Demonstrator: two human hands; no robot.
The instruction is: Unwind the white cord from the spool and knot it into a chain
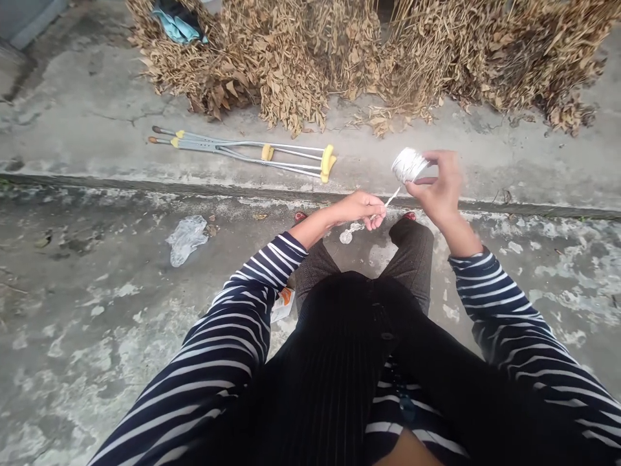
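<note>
My right hand (442, 188) grips a spool of white string (409, 164) by its end, thumb and fingers around the rim. A short taut length of string (392, 197) runs from the spool down to my left hand (365, 208), which pinches it between thumb and fingers. Below my left hand, a small whitish piece (346, 236) shows near the ground; whether it is crochet work or loose string I cannot tell. Both hands are held in front of my knees, with the spool higher than the left hand.
A pair of grey crutches (237, 148) with yellow pads lies on the raised concrete ledge (87, 149). Dried plants (291, 58) are heaped behind, with a blue cloth (177, 27) on them. A clear plastic bag (187, 239) lies to the left, an orange-and-white packet (284, 304) beside my leg.
</note>
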